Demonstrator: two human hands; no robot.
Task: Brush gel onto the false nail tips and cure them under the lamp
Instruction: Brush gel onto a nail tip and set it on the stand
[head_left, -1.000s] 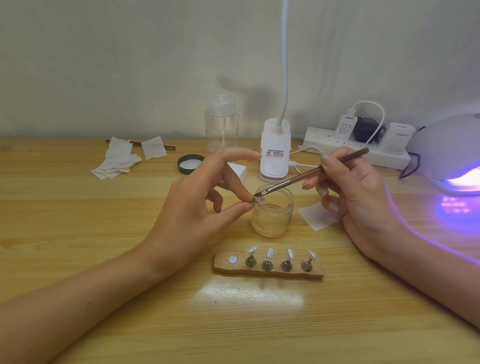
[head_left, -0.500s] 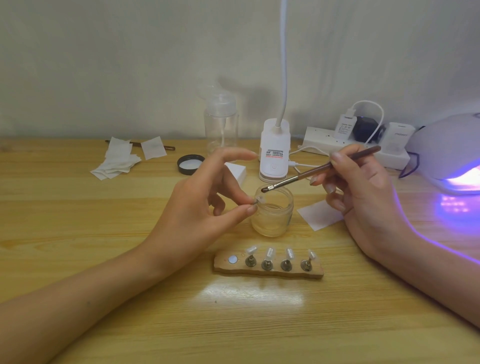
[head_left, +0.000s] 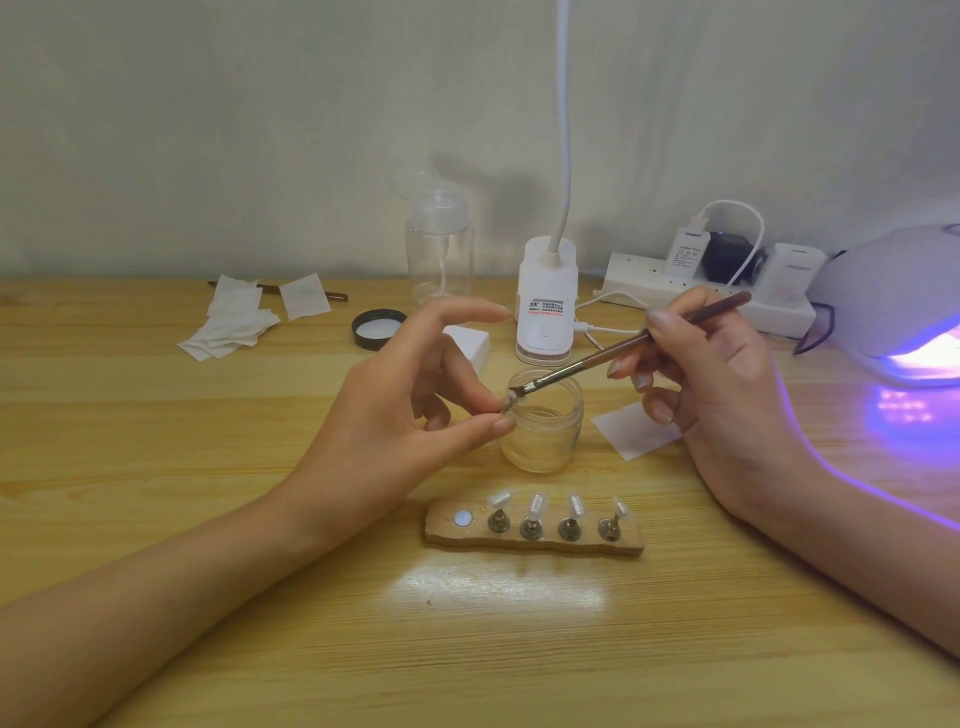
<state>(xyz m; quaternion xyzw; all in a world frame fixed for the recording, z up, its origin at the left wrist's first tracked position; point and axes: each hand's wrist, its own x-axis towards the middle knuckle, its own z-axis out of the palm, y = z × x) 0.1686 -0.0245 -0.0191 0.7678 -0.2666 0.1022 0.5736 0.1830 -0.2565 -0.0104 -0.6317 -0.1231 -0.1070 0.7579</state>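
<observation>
Reading from the left: paper wipes (head_left: 234, 325) and a black jar lid (head_left: 378, 327) lay at the rear of the bench (head_left: 208, 467). The left hand (head_left: 395, 410) pinched one false nail tip (head_left: 511, 401) between the thumb and a curled finger, with the index finger raised clear, and held it just over the rim of the open glass jar (head_left: 543, 436). The bristles of the brush (head_left: 623, 348) touched that tip, and the right hand (head_left: 717, 384) gripped the handle like a pen. Nearer the viewer, four further tips (head_left: 536, 506) stood on pegs of a wooden holder (head_left: 441, 535), whose leftmost seat was vacant. The curing lamp (head_left: 893, 301) glowed violet at far right, well apart from the work.

Probable faults: excess gel could run onto the pinching fingers or the tip's underside. A slack pinch could drop the tip into the jar. A forearm could knock the holder on the way to the lamp.

Not resolved: the pinched tip was small and partly covered by fingertips, so its gel coverage could not be judged. The jar's contents were indistinct. The lamp was cut off by the frame edge, its interior unseen.
</observation>
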